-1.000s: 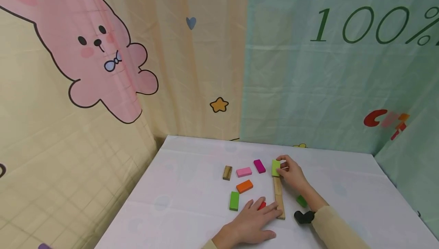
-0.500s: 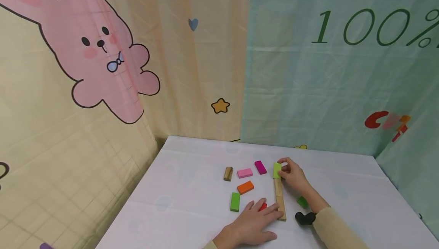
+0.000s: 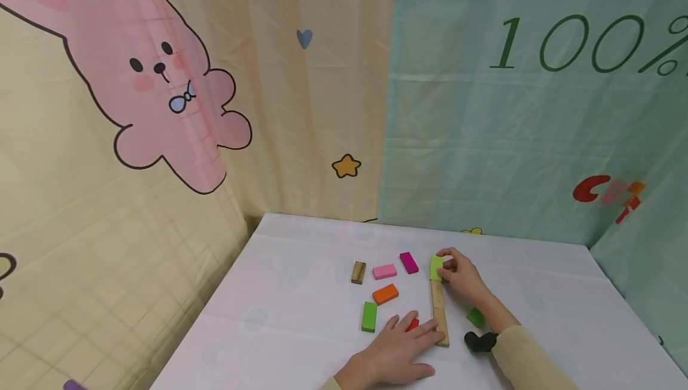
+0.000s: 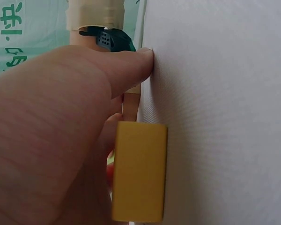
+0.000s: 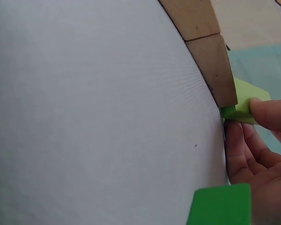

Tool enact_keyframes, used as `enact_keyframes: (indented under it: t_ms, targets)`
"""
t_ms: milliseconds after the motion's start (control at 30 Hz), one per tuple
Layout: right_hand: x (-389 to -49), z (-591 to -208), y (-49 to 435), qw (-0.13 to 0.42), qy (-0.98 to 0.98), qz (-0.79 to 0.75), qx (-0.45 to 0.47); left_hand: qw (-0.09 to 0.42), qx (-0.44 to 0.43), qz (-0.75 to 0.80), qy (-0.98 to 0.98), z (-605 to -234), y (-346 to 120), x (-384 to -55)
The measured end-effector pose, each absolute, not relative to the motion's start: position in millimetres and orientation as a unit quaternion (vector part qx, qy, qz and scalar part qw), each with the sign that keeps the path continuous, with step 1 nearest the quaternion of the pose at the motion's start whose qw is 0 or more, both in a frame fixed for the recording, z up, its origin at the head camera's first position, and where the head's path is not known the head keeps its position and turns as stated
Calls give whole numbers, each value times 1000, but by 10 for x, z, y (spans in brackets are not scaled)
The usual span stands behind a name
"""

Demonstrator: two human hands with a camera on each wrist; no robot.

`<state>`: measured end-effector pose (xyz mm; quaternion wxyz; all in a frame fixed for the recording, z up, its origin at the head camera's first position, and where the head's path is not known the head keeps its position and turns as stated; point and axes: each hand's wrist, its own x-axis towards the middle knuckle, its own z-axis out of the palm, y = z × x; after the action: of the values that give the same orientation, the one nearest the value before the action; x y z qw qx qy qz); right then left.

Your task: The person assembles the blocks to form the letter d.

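In the head view my right hand (image 3: 464,276) pinches a lime-green block (image 3: 436,267) at the far end of a row of two plain wooden blocks (image 3: 438,294). The right wrist view has the thumb (image 5: 271,114) on the lime-green block (image 5: 246,96), which sits right at the end of the wooden row (image 5: 213,65). My left hand (image 3: 400,348) lies flat with spread fingers, its fingertips at the row's near end. A red block (image 3: 412,324) shows between those fingers, partly hidden. A yellow block (image 4: 140,171) stands close by the left palm in the left wrist view.
Left of the row lie brown (image 3: 358,272), pink (image 3: 384,272), magenta (image 3: 409,263), orange (image 3: 385,294) and green (image 3: 369,317) blocks on the white table (image 3: 279,318). A darker green block (image 3: 475,318) lies beside the right forearm. A black wrist device (image 3: 480,342) sits at the right cuff.
My right hand and the lime-green block have shifted slightly toward me, against the row's far end. The left hand keeps its place, and the head view has moved a little.
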<state>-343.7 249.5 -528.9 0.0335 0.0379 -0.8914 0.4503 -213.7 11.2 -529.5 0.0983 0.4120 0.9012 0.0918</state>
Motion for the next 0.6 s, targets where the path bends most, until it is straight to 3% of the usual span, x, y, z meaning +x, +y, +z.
enact_keyframes:
  t_ms: [600]
  targets:
    - [-3418,-5277,2493,25,-886,460,49,89,417,86,900,-5313,117,-2142]
